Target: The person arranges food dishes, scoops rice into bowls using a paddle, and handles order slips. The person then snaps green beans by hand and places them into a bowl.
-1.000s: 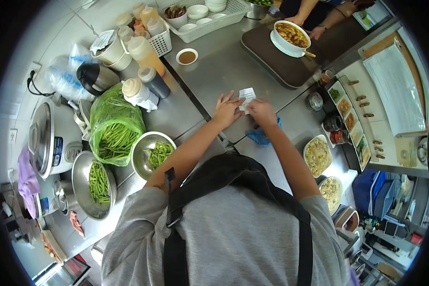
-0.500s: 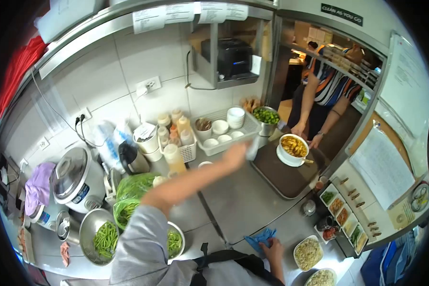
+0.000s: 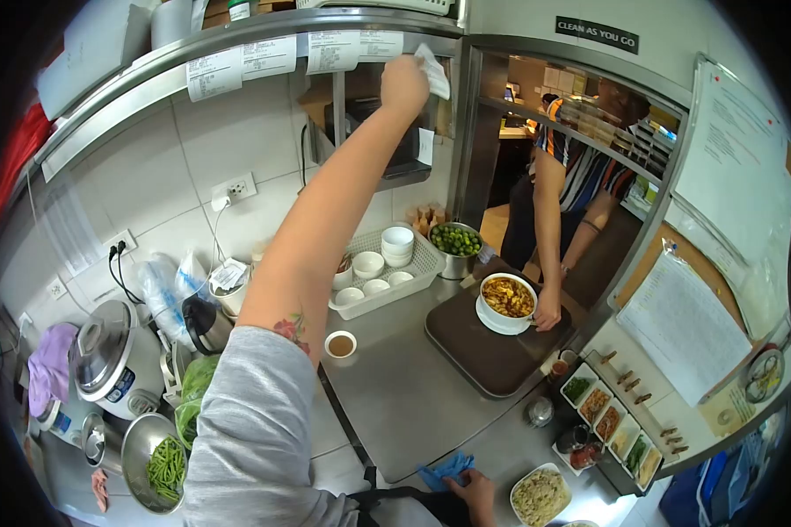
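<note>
My left hand [image 3: 406, 85] is raised to the metal rail, its fingers closed on a white paper slip [image 3: 433, 72]. Several printed slips [image 3: 333, 51] hang from the rail to its left. Low in the view, my right hand [image 3: 472, 492] rests at a blue cloth [image 3: 446, 472] on the steel counter, its fingers bent against the cloth's edge. Past the counter, a person's hand [image 3: 548, 307] touches a white bowl of food [image 3: 507, 297] on a brown tray [image 3: 475, 356].
A small sauce bowl [image 3: 340, 344] and a white basket of bowls [image 3: 387, 285] stand on the counter [image 3: 387, 395]. Green beans [image 3: 166, 468] lie in a metal bowl at the left. Topping trays [image 3: 608, 420] and a noodle dish [image 3: 540, 496] are at the right.
My left hand has carried the slip up from the counter to the rail. My right hand has moved down to the blue cloth. The view has tilted up, and the other person's hand has shifted on the bowl.
</note>
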Demonstrator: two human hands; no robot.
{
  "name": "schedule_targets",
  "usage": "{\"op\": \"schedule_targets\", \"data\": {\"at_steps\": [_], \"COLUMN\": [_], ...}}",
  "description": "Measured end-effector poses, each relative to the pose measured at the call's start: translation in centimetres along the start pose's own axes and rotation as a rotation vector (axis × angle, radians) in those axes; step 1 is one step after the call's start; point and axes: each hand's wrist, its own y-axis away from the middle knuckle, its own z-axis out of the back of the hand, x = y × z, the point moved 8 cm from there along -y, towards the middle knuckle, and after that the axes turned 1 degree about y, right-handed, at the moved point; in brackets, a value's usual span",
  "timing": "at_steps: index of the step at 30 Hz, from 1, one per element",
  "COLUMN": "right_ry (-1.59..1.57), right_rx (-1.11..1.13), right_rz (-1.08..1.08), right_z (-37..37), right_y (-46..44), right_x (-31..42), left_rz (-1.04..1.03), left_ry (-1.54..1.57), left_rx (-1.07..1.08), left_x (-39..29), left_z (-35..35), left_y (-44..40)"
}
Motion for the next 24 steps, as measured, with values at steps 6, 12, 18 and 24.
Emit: {"op": "schedule_targets", "data": {"at_steps": [6, 12, 18, 24], "right_ry": [0.045, 0.017, 0.038, 0.051], "right_rx": [0.016, -0.034, -0.045, 0.038], "right_rz": [-0.016, -0.003, 0.002, -0.011], "right_z": [0.5, 1.0, 0.8, 0.3], "right_y": [-0.2, -0.3, -0.5, -0.4], "right_x": [0.5, 0.9, 0.6, 0.1], "left_rz": [-0.034, 0.093, 0.154, 0.194], "left_ry": [0.039, -0.028, 0.11, -0.144], "left_rx": [-0.215, -0.005, -0.056, 0.212], "left_x": [-1.3, -0.5, 0.3, -4.8], "left_z": [0.9, -1.7, -3.1, -0.2], "left_y": [-2.1, -1.7, -5.1, 1.1]}}
